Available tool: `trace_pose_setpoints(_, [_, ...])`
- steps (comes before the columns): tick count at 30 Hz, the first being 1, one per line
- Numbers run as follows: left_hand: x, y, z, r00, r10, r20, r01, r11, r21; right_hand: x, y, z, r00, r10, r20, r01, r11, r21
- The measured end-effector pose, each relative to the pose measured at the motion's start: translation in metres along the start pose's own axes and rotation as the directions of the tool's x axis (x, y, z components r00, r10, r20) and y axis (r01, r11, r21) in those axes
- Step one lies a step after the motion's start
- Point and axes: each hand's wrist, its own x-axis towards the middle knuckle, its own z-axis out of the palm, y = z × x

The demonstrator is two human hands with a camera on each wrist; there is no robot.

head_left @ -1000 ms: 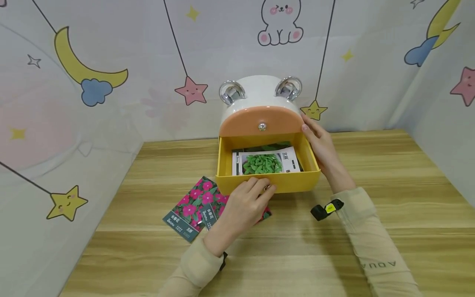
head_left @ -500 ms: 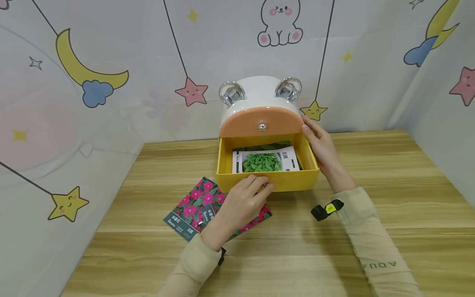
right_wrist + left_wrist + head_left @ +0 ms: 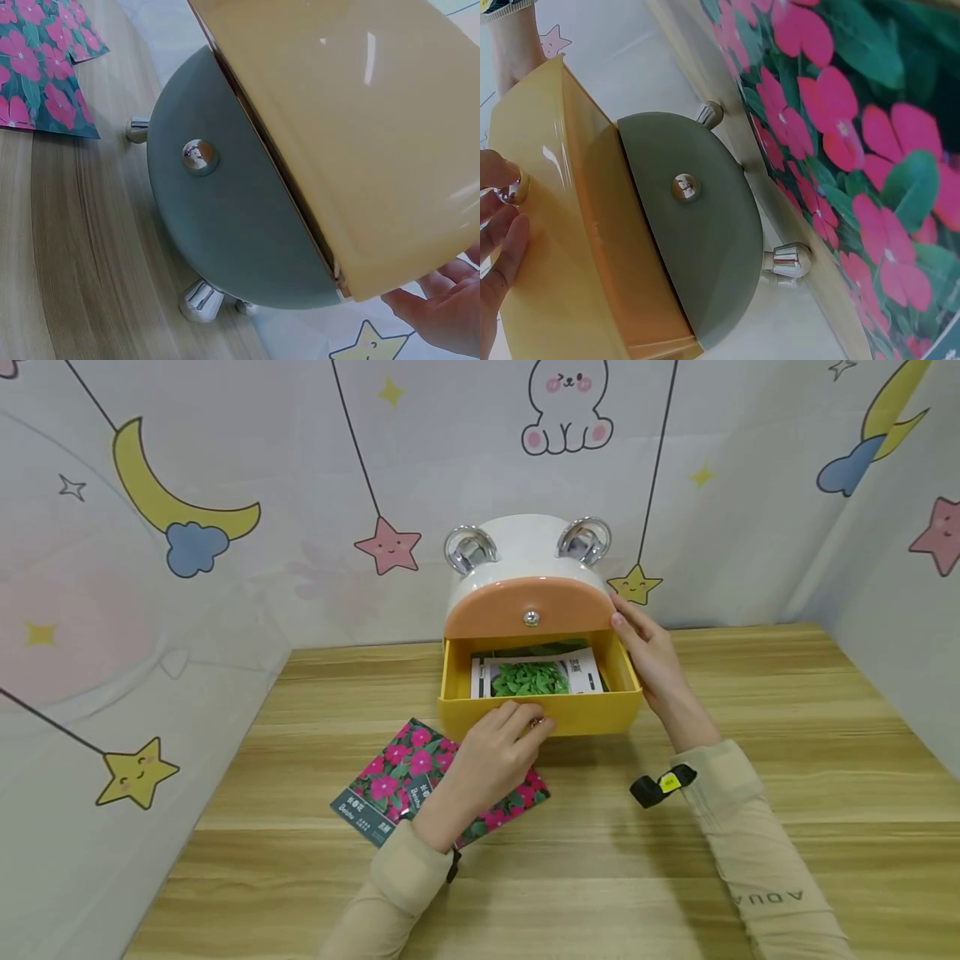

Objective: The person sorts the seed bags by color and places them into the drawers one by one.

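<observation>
A small rounded storage box [image 3: 528, 552] has a white top, chrome ear-like rings and an orange upper front. Its yellow drawer [image 3: 592, 717] stands partly pulled out, with seed packets [image 3: 531, 679] lying inside, the top one picturing green leaves. My left hand [image 3: 495, 764] pinches the drawer's shiny knob [image 3: 515, 187] between thumb and fingers. Against the right side of the box rests my right hand [image 3: 654, 660], its fingers fairly straight. A green lower front [image 3: 697, 232] with its own knob shows under the drawer in both wrist views.
Flower seed packets [image 3: 390, 785] with pink blooms overlap on the wooden table [image 3: 750, 718] at the left, partly under my left forearm. A black wrist strap [image 3: 663, 783] sticks out beside the right sleeve. Printed cloth [image 3: 315, 485] hangs behind and at both sides.
The yellow drawer has slid a little inward, and my left hand has gone forward with it on the knob. My right hand has stayed at the box's side.
</observation>
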Motion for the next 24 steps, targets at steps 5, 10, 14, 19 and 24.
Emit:
trace_pose_setpoints(5, [0.002, -0.004, 0.003, 1.000, -0.024, 0.017, 0.024, 0.999, -0.026, 0.000, 0.000, -0.001, 1.000, -0.006, -0.003, 0.006, 1.000, -0.020])
trace_pose_setpoints(10, [0.004, -0.007, 0.007, 0.999, -0.039, 0.023, 0.039, 0.999, -0.036, 0.000, 0.001, 0.000, 1.000, -0.003, -0.011, 0.003, 1.000, 0.002])
trace_pose_setpoints(14, [0.007, -0.010, 0.011, 0.999, -0.040, 0.005, 0.040, 0.999, -0.026, 0.000, 0.000, 0.001, 1.000, 0.005, -0.022, -0.005, 1.000, 0.016])
trace_pose_setpoints(19, [0.010, -0.013, 0.016, 0.999, -0.053, -0.007, 0.053, 0.998, -0.029, 0.000, 0.000, 0.001, 1.000, -0.005, -0.028, 0.005, 1.000, 0.017])
trace_pose_setpoints(24, [0.012, -0.016, 0.019, 0.996, -0.086, 0.010, 0.087, 0.995, -0.052, 0.000, 0.000, 0.002, 0.999, -0.021, -0.034, 0.019, 0.999, -0.042])
